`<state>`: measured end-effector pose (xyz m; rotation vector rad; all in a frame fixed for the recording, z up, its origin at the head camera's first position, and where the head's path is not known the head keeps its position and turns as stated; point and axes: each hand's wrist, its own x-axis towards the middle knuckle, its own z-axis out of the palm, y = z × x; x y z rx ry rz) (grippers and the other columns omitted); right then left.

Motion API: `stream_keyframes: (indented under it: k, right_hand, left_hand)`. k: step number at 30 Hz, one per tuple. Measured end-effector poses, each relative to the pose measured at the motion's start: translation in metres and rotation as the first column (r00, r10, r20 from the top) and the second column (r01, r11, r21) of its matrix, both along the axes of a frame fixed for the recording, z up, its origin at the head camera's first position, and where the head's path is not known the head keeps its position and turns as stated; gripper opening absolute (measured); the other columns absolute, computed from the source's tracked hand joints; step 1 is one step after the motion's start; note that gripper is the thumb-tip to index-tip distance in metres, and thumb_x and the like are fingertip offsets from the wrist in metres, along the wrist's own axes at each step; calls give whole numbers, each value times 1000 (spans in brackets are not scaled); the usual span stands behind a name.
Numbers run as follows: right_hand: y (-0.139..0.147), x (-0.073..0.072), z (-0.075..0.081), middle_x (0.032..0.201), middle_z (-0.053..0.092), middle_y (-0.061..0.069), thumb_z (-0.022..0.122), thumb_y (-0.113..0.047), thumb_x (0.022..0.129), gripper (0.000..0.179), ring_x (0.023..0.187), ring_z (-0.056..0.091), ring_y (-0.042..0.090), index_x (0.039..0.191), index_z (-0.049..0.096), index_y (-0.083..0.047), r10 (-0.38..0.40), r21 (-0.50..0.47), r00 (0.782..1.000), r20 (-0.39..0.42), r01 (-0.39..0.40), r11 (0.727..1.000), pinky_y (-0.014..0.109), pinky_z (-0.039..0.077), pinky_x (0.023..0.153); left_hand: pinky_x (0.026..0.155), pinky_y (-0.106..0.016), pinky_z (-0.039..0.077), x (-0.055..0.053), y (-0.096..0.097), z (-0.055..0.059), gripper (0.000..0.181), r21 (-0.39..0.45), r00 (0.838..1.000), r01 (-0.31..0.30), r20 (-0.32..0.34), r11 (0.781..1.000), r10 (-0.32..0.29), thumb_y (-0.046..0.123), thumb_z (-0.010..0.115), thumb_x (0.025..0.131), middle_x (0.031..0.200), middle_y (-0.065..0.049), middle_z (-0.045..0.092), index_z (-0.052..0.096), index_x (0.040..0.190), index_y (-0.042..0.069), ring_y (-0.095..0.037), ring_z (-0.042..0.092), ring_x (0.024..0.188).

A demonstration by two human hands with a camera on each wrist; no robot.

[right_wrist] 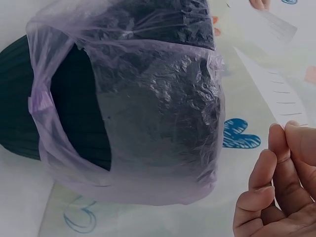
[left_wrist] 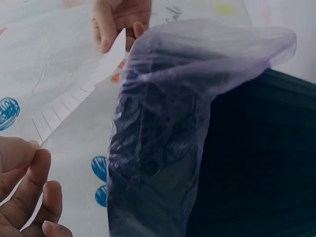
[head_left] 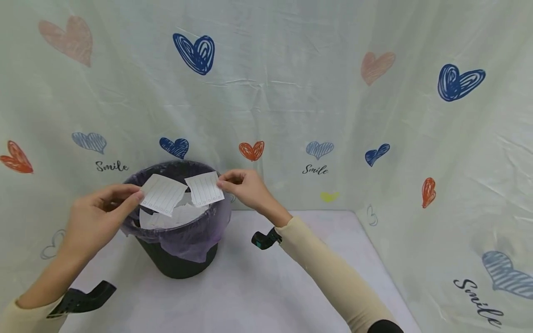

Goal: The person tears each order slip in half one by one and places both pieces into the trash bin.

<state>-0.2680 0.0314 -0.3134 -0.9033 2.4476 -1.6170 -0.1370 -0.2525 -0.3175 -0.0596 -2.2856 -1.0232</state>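
Note:
Over the mouth of a dark trash bin [head_left: 176,263], my left hand [head_left: 97,215] pinches a lined piece of paper [head_left: 160,194] by its left edge. My right hand [head_left: 245,187] pinches a smaller lined piece of paper [head_left: 205,188] between thumb and fingertips at its right side. The two pieces are side by side with their near edges close together. A purple plastic bag [head_left: 195,240] lines the bin and folds down over its rim. Several white paper scraps [head_left: 176,217] lie inside. In the right wrist view the knotted bag [right_wrist: 42,103] hangs against the bin's side.
The bin stands on a white table [head_left: 266,286], toward its back left. Behind it hangs a pale curtain [head_left: 275,92] printed with hearts and the word Smile. A black wrist camera [head_left: 266,238] sits at the right cuff, another black mount [head_left: 85,298] at the left.

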Motion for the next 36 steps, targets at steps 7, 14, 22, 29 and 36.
stream_keyframes:
  k: [7,14,22,29,36]
  right_hand:
    - [-15,-8,8,106,78,5,70,-22,100,19,90,67,9,111,78,-10,-4,74,999,-46,8,997,22,52,75]
    - [-27,-16,14,103,77,6,69,-21,100,19,89,67,11,111,78,-8,-2,119,997,-75,11,993,21,51,74]
    - [-34,-21,12,100,78,7,69,-19,99,18,84,67,10,109,79,-7,17,150,994,-112,0,989,19,50,69]
    - [-38,-24,7,100,79,9,69,-18,99,18,86,69,13,107,79,-6,-9,177,989,-150,35,984,18,49,69]
    - [-43,-24,3,109,79,4,68,-20,100,20,96,70,13,112,79,-8,-31,225,985,-168,69,972,20,52,77]
  left_hand:
    - [64,-4,44,-7,-11,5,25,-43,1000,-10,19,999,11,19,73,97,84,41,55,75,113,0,17,52,75]
    - [58,-8,44,-13,-19,8,26,-87,999,-14,48,996,19,20,71,98,98,-23,75,75,112,-1,15,51,72]
    - [57,-11,43,-23,-31,8,27,-82,997,-22,70,996,28,21,70,98,80,44,51,74,115,0,16,49,72]
    - [53,-16,42,-27,-36,7,30,-103,993,-53,99,993,63,23,70,99,82,22,67,73,118,0,14,47,72]
    - [51,-16,41,-29,-35,6,28,-118,993,-66,88,991,77,22,71,98,87,2,74,74,116,0,16,46,72]
